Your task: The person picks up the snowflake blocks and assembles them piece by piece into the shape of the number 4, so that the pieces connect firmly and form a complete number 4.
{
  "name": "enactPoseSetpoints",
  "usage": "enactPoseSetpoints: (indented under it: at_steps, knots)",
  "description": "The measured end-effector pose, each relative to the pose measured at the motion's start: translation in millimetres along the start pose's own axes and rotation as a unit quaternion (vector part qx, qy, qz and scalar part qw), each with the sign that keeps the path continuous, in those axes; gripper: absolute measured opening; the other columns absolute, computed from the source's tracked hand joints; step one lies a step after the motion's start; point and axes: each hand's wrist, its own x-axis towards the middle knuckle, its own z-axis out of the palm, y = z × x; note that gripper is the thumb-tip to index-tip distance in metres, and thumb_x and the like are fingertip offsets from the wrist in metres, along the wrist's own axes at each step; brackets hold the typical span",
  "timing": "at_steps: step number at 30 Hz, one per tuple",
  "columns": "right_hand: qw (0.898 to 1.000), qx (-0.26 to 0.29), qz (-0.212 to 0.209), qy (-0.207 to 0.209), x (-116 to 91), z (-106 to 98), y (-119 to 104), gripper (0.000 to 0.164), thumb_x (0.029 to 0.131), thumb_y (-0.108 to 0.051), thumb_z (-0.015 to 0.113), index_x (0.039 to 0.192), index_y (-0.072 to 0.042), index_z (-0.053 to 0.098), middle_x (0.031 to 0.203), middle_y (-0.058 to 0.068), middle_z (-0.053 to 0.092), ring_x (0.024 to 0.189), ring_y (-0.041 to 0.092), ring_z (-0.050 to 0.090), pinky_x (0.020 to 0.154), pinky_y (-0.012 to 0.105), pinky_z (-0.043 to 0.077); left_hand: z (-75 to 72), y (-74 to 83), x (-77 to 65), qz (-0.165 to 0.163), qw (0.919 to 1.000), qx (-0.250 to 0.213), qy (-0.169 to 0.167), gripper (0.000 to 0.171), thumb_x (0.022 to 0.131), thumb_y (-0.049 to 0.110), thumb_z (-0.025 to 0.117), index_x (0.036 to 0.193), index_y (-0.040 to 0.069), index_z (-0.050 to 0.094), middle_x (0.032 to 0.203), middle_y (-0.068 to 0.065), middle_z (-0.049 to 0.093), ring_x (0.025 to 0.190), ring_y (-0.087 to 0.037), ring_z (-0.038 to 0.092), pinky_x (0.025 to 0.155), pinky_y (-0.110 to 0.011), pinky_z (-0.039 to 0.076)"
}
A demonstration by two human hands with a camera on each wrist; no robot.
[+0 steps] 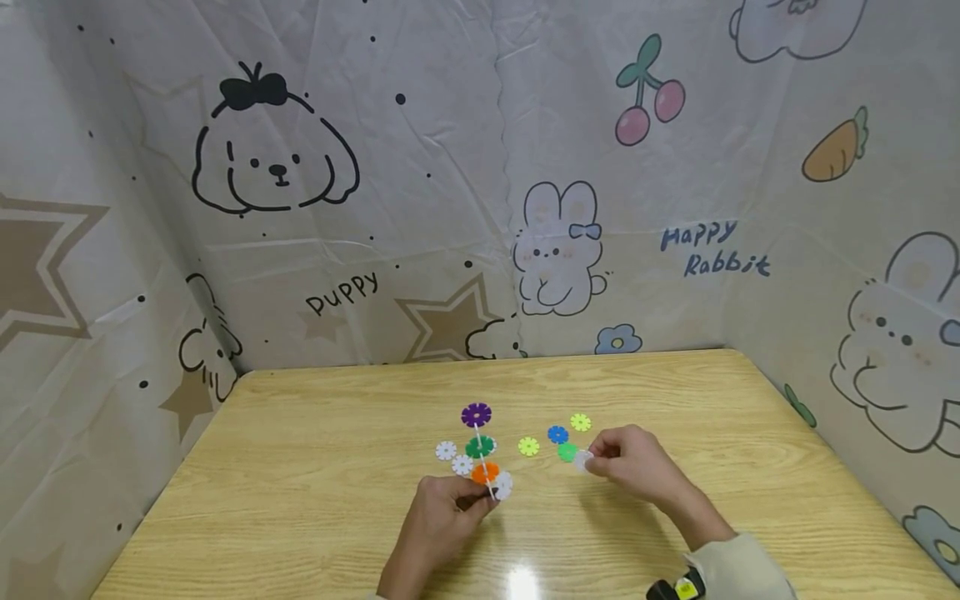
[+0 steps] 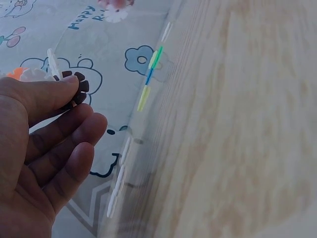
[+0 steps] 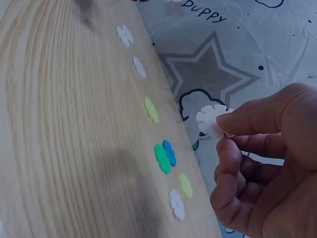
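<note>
My left hand (image 1: 441, 521) holds up a chain of slotted plastic discs by its near end. A purple disc (image 1: 470, 416) tops the chain, with a green disc (image 1: 476, 451) and an orange disc (image 1: 482, 476) below, joined by white discs seen edge-on. In the left wrist view, thumb and fingers pinch a dark brown disc (image 2: 82, 89), which a white disc (image 2: 53, 63) joins. My right hand (image 1: 637, 467) pinches a single white disc (image 3: 209, 120) between thumb and forefinger, above the table and apart from the chain.
Loose discs lie on the wooden table (image 1: 315, 467): a blue disc (image 1: 557, 435), a light green disc (image 1: 566, 452), yellow discs (image 1: 528, 447) and white discs (image 1: 446, 451). A printed cloth (image 1: 435, 167) hangs along the table's back and sides. A black object (image 1: 671, 588) sits by the right sleeve.
</note>
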Motion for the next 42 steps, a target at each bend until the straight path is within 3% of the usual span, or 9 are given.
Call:
enactPoseSetpoints:
  at_steps: [19, 28, 42]
  knots:
    - [0.995, 0.045, -0.065, -0.054, 3, 11, -28, 0.009, 0.091, -0.009, 0.071, 0.083, -0.008, 0.067, 0.073, -0.001, 0.057, 0.066, 0.014, 0.049, 0.056, 0.025, 0.042, 1.5, 1.0, 0.6, -0.001, 0.9999, 0.002, -0.011, 0.006, 0.084, 0.005, 0.079, 0.086, 0.001, 0.078, 0.083, -0.009, 0.075, 0.069, -0.005, 0.067, 0.063, -0.021, 0.055]
    - [0.990, 0.049, -0.114, -0.070, 4, 18, -40, 0.007, 0.091, -0.008, 0.071, 0.084, -0.009, 0.068, 0.075, -0.004, 0.059, 0.067, 0.012, 0.052, 0.058, 0.026, 0.045, 2.3, 2.7, 0.3, -0.017, 0.9997, -0.004, -0.018, 0.006, 0.085, 0.009, 0.079, 0.087, 0.003, 0.080, 0.082, -0.003, 0.075, 0.070, -0.004, 0.066, 0.063, -0.022, 0.055]
    - [0.985, 0.056, -0.139, -0.090, 5, 26, -51, 0.007, 0.091, -0.008, 0.072, 0.085, -0.008, 0.069, 0.078, -0.004, 0.062, 0.069, 0.012, 0.055, 0.059, 0.026, 0.047, 2.3, 2.3, 0.0, -0.010, 0.9994, -0.021, -0.025, 0.007, 0.085, 0.009, 0.079, 0.088, 0.003, 0.080, 0.083, -0.002, 0.075, 0.071, -0.004, 0.067, 0.063, -0.022, 0.055]
